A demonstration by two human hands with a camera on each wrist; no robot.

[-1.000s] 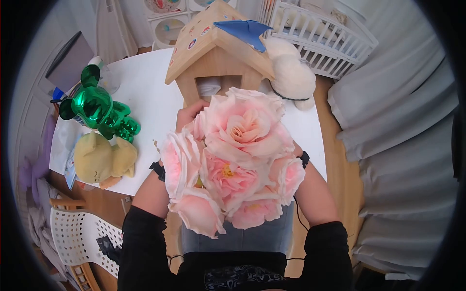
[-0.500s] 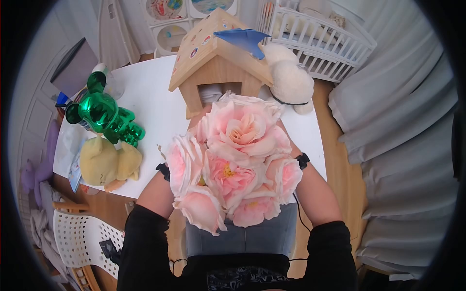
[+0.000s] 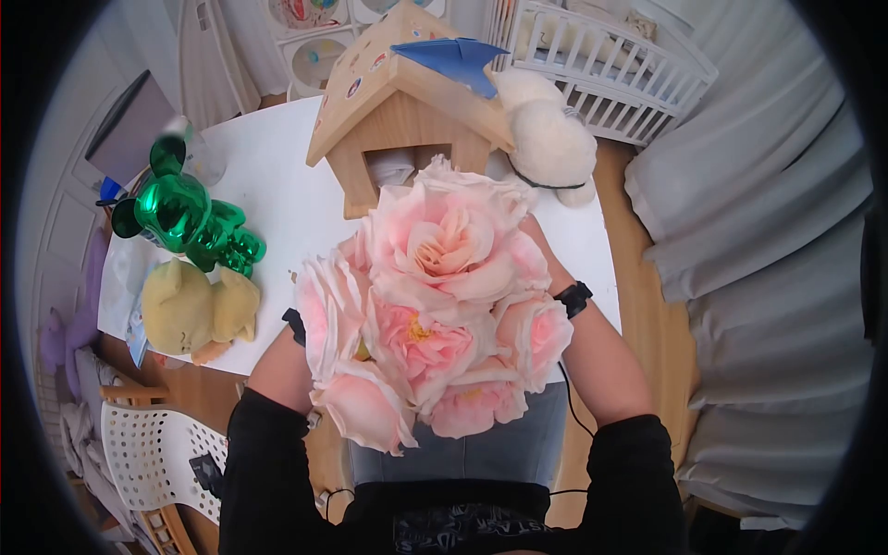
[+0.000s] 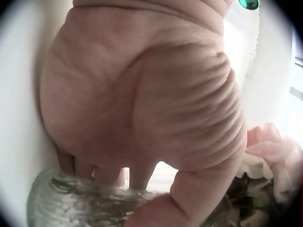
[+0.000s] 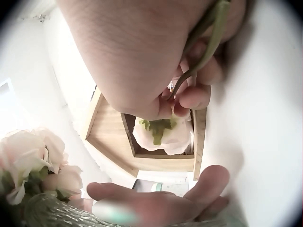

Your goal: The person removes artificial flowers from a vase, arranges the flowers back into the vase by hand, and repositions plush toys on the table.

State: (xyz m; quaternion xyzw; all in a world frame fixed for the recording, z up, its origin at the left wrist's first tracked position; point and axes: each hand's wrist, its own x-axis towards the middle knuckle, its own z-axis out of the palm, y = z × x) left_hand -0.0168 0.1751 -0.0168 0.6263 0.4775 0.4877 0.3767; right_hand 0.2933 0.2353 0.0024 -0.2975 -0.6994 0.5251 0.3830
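In the head view a bunch of large pink roses [image 3: 435, 314] covers most of both hands; part of the right hand [image 3: 544, 248] shows at its right edge. The left wrist view has my left hand [image 4: 142, 90] wrapped round a clear ribbed vase [image 4: 71, 201], thumb at the front and fingers behind. My right hand [image 5: 128, 52] pinches a green stem [image 5: 208, 52] in the right wrist view, with a pale rose [image 5: 163, 137] beyond it. Below, the other hand's fingers [image 5: 151, 203] lie along the vase [image 5: 61, 213]. The stems' lower ends are hidden.
A wooden house [image 3: 407, 120] with blue folded paper [image 3: 453, 60] stands behind the roses. White plush [image 3: 555, 148] sits to its right. At left on the white table [image 3: 277, 185] are a shiny green figure [image 3: 190, 213] and yellow plush [image 3: 199, 310].
The roses have shifted slightly left in the head view. Left-hand fingers visible behind them a second ago are now hidden. The view itself has moved a little.
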